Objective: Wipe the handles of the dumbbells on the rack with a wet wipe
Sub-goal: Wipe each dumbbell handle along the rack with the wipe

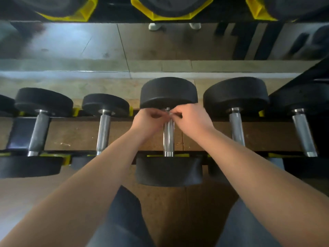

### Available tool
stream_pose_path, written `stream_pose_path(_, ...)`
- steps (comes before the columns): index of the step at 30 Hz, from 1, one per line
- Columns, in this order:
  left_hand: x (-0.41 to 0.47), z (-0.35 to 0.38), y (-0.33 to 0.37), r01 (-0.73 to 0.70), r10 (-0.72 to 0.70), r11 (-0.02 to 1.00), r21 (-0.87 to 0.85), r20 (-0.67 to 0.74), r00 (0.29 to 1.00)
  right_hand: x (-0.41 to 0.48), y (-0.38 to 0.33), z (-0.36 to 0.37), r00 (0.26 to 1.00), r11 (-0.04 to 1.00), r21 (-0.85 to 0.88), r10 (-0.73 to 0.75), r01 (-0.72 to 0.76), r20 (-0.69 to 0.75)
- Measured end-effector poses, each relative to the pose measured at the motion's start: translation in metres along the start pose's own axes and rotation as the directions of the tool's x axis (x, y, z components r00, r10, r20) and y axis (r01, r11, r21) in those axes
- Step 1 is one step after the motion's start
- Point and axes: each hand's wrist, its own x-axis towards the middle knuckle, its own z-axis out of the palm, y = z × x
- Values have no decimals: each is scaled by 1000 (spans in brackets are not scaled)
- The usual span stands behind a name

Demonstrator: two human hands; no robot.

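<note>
On the rack [78, 134], at 9 o'clock in the view, two dumbbells [38, 132] lie with bare bars and no hand near them. Moving right, the left hand [151, 120] has its fingers curled, the tips pinching a small pale scrap that I take to be the wipe [171, 114]; it is too small and blurred to be sure. The scrap sits at the centre, over the 12 o'clock end of the middle handle [168, 138], just under the far head [168, 91]. The right hand [193, 118] meets it from 3 o'clock, fingers likewise curled and pinching the same scrap, so both hands hold it between them. Two more dumbbells lie at 3 o'clock, apart from the hands

By my reading, the step is opening the wipe or wrapping it round the middle handle, with wiping proper not yet under way. The next move calls for closing the wipe round the bar and drawing it toward 6 o'clock along the knurling, twisting to cover the whole girth

No brand, label or number can be read; any marks on the upper-tier heads [170, 6] at 12 o'clock are too dark and blurred
</note>
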Motion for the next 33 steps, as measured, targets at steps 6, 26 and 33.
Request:
stream_pose_path(6,7,-8,-7,-18,18,1000,-9,126,992,-6,-3,-1,990,993,-114,26,-10,138)
stream_pose_path(26,20,-6,-29,188,-89,940,-284,327,941,-41,-14,8,967,977,71,187,-201,174)
stream_pose_path(33,14,-4,-26,396,-221,818,-416,408,886,-17,-13,7,980,972,132,184,-192,70)
